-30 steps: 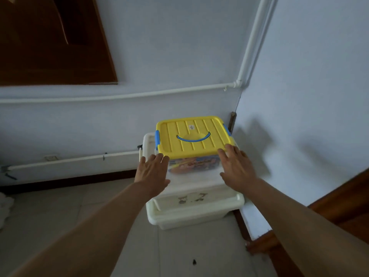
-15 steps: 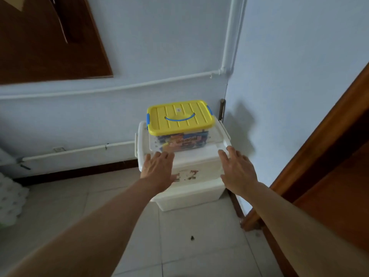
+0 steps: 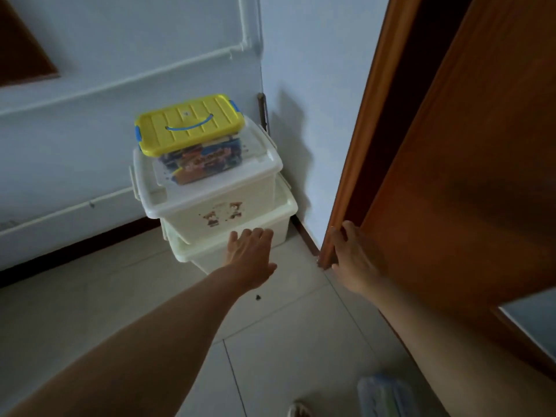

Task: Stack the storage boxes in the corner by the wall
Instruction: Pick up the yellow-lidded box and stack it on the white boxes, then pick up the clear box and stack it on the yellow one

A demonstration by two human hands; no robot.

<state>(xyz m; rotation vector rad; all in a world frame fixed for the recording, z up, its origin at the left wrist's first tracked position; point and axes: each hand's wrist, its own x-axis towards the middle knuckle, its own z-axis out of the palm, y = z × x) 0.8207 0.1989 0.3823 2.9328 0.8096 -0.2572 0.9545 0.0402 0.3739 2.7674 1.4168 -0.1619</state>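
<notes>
- Setting: home interior, room corner ahead of both hands.
- Evidence: tiled floor [image 3: 126, 299], painted walls [image 3: 120, 40], wooden door frame [image 3: 361, 145] beside the right hand [image 3: 356, 260], stacked household storage boxes [image 3: 222, 212].

Three stacked storage boxes: two cream plastic boxes [image 3: 210, 212] [image 3: 240, 245], one small clear box with a yellow lid [image 3: 189, 124]. Two bare hands [image 3: 251, 254] [image 3: 353, 260]. One brown wooden door [image 3: 466, 176]

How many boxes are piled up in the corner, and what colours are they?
Yellow-lidded box, on top: 1
White box with bear stickers, in the middle: 1
Cream box, at the bottom on the floor: 1
Total: 3 boxes in the stack, and neither hand holds one.
</notes>
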